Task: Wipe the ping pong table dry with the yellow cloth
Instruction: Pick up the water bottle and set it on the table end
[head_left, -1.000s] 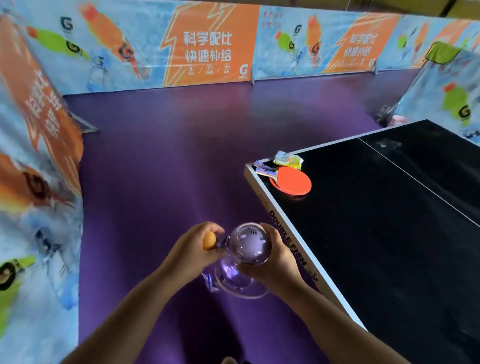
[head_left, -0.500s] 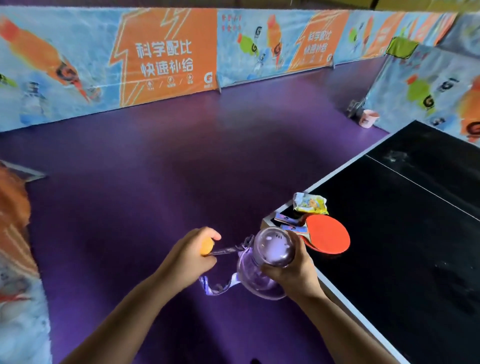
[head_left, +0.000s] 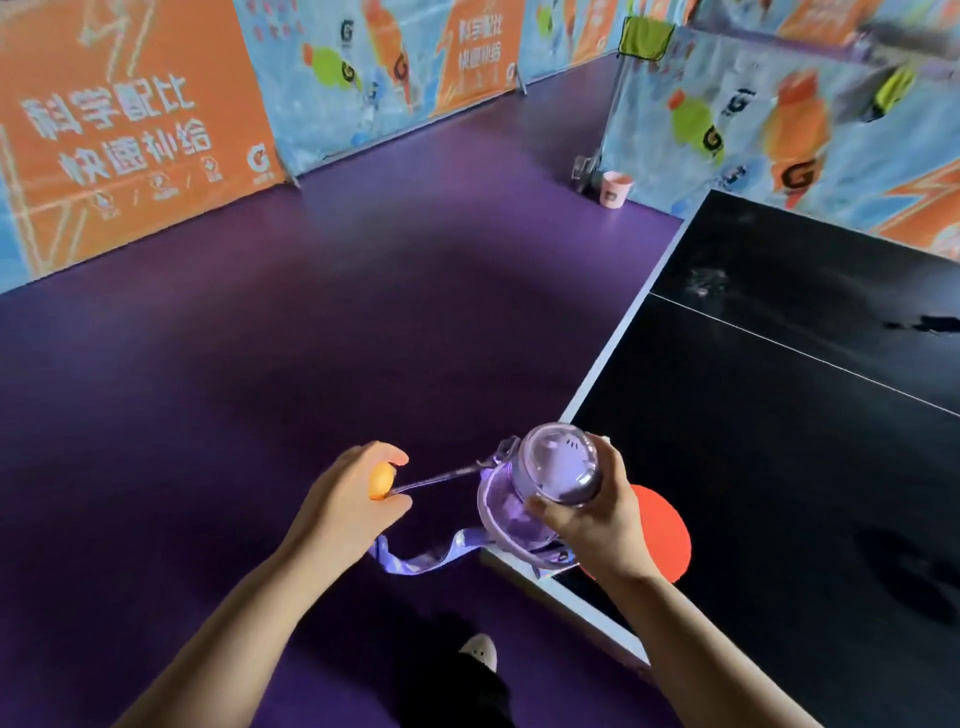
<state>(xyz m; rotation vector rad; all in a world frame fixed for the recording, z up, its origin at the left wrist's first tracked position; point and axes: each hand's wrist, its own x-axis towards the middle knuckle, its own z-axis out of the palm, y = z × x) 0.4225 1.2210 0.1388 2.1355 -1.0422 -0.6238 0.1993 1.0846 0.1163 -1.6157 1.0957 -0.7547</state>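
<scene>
My right hand (head_left: 584, 512) grips a clear purple water bottle (head_left: 540, 483) over the near corner of the black ping pong table (head_left: 779, 441). My left hand (head_left: 353, 499) holds an orange ball (head_left: 381, 480) and pinches the bottle's strap (head_left: 441, 475), pulled taut to the left. A wet patch (head_left: 701, 278) shines on the table near its far left edge. A yellow-green cloth (head_left: 647, 37) hangs over the top of the barrier at the back right, far from both hands.
A red paddle (head_left: 662, 535) lies on the table corner, partly under my right hand. Printed barriers (head_left: 130, 130) fence the purple floor (head_left: 311, 364). A pink cup (head_left: 615, 188) stands on the floor by the right barrier. My shoe (head_left: 478, 652) shows below.
The view has swung right and nearer to the table corner. My hands have moved apart, stretching the strap. The bottle now sits over the table corner, hiding the small packets.
</scene>
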